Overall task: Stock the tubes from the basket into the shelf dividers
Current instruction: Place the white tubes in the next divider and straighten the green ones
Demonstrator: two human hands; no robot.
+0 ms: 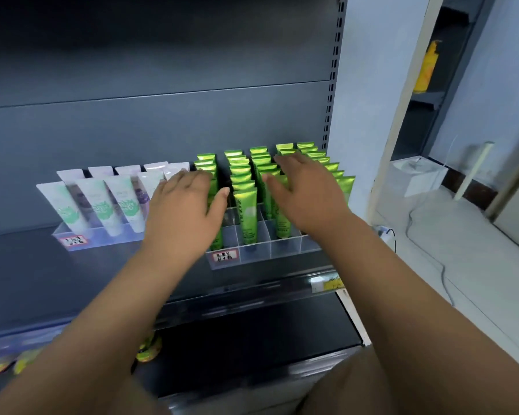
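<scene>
Reaching over green tubes (pixel 245 211), left hand (pixel 186 211), right hand (pixel 306 193), flat

Both hands are out flat, fingers straight. The left hand (pixel 188 205) covers the nine-o'clock side of the green tubes (pixel 245 211), the right hand (pixel 307 194) their three-o'clock side. They stand upright in a clear divider (pixel 282 244). White tubes (pixel 102 205) stand at nine o'clock from them, and a yellow bottle (pixel 428 67) sits far off at two.
</scene>
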